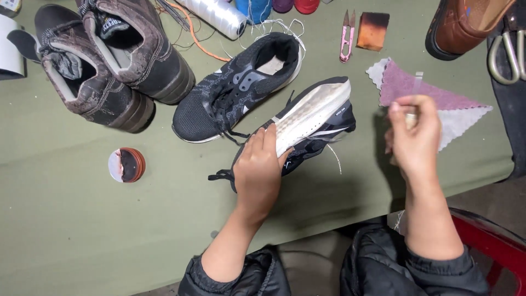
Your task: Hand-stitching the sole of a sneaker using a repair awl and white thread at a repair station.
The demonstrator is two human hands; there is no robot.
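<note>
On the green cloth, at the near edge: black running shoe (307,129) tipped on its side, pale sole turned up.
Left fingers: laid close together, pressed flat on the sole toward the toe end, thumb tucked beneath at the upper.
Left hand (258,170): gripping and steadying the shoe from the near side.
Right fingers: pinched together around a thin pale tool (416,90), its exact kind too small to tell.
Right hand (415,137): raised, right of the shoe, well apart from it.
Handling, judged: light; knit upper soft and yielding; foam sole springy yet firmer, so the better hold across its middle, not by the loose laces.
Beyond the shoe, touching distance: matching black sneaker (235,87), upright.
Left of the shoe: small round tin (127,165); farther back, two worn brown boots (109,60).
Right of the shoe: pink and white pinked cloth triangles (466,109).
Far behind: white thread spool (219,15), pink snips (346,34), brown leather shoe (460,24).
</note>
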